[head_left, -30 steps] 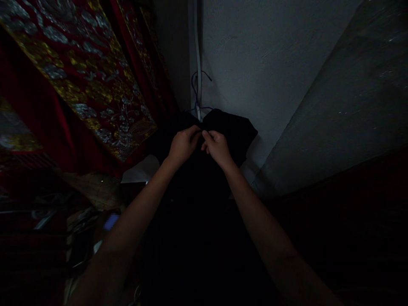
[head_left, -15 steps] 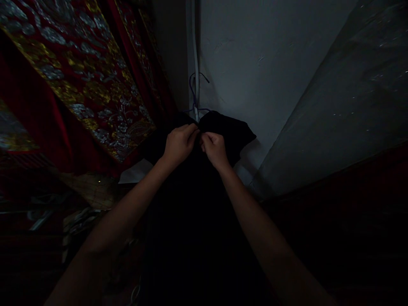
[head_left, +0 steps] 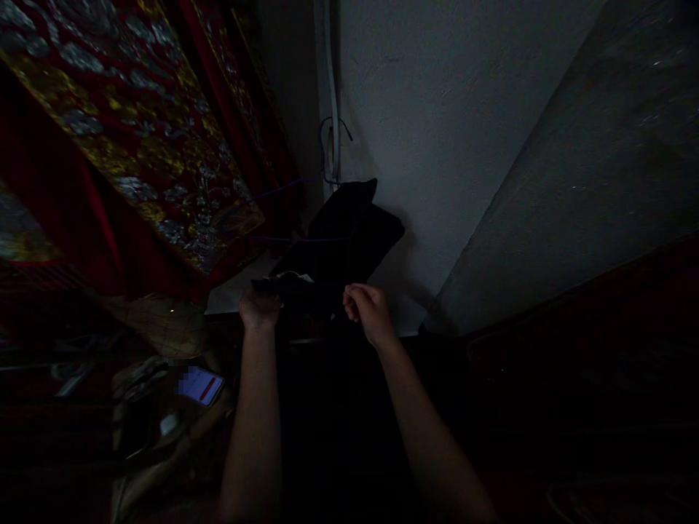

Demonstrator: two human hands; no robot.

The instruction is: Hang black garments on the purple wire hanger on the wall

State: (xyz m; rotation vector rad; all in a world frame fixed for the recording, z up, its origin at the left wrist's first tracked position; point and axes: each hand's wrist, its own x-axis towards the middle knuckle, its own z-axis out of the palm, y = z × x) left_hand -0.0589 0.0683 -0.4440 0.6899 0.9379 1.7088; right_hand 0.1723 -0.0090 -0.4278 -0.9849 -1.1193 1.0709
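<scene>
A black garment (head_left: 339, 218) hangs in front of me against the pale wall, half off a thin purple wire hanger (head_left: 284, 188). The hanger's left end is bare, while its right end goes behind or into the dark cloth. My left hand (head_left: 260, 307) is at the garment's left edge, closed on the cloth, its fingers partly covered by it. A small light strip shows along that edge. On the right, my right hand (head_left: 369, 311) is closed with its fingers curled at the cloth, pinching it. Darkness hides the garment's lower part.
A red cloth embroidered in gold and silver (head_left: 164, 145) hangs at the left. A pale cord (head_left: 330, 73) runs down the wall to the hanger. At the lower left lies a lit phone (head_left: 206, 387) beside a small white item (head_left: 169, 423). A translucent sheet (head_left: 590, 145) covers the right.
Both hands have moved down from the neckline and apart, the left hand further left. The garment has come off the hanger's left side and folded over. The phone's lit screen has come into view.
</scene>
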